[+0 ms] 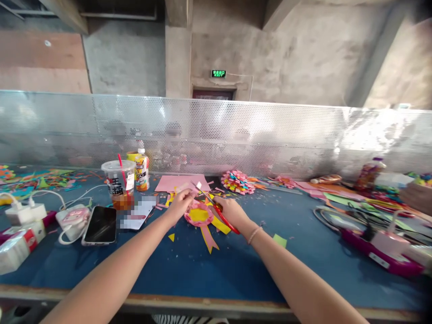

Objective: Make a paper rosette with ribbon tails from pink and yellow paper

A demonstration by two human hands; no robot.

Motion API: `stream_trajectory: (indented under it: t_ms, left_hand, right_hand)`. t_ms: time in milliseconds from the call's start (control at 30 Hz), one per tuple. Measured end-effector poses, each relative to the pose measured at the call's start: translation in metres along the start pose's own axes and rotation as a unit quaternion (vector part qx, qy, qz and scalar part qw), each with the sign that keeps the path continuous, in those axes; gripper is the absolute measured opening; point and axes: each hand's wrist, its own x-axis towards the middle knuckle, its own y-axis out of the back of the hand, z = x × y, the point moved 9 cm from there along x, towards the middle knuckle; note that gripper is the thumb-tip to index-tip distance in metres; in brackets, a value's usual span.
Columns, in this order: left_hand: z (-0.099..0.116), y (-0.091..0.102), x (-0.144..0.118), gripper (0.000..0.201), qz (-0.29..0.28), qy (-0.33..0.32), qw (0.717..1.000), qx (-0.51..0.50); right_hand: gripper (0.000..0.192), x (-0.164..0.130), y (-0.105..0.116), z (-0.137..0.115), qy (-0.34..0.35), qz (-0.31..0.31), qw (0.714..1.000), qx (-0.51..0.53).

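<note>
My right hand [232,213] grips red-handled scissors [218,209], their blades pointing up and left toward my left hand. The fingers of my left hand [182,203] are pinched near the blade tips, on what looks like a small piece of pink paper [195,191]. Below both hands lies a paper rosette [200,215] with a yellow centre and pink ruffled edge. A pink and yellow ribbon tail [209,240] with a notched end extends from it toward me. A yellow paper strip [221,222] runs out under my right hand.
Pink sheets [182,182] and a layered paper flower [238,181] lie behind my hands. On the left are a drink cup [118,180], a bottle [142,171] and a phone [100,225]. At right sits a purple power strip [378,254] with cables. A perforated metal screen [286,139] borders the back.
</note>
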Motion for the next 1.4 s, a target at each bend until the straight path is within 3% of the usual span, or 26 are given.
stream_trajectory:
  t_ms: [333, 600, 867, 1400]
  left_hand:
    - [0.000, -0.004, -0.004, 0.027, -0.002, 0.019, 1.000, -0.004]
    - [-0.002, -0.003, -0.001, 0.026, 0.001, 0.000, 1.000, -0.008]
    - [-0.001, -0.007, -0.003, 0.026, -0.012, 0.002, 1.000, 0.002]
    - [0.001, -0.008, -0.004, 0.031, -0.016, -0.019, 0.995, 0.100]
  right_hand:
    - [0.033, 0.000, 0.008, 0.015, -0.014, 0.020, 0.999, -0.035]
    - [0.039, -0.008, 0.019, -0.009, 0.046, 0.039, 0.998, -0.005]
    - [0.044, -0.009, 0.017, -0.012, 0.073, 0.038, 0.996, 0.023]
    - [0.045, -0.004, 0.013, -0.003, 0.024, 0.009, 0.999, 0.022]
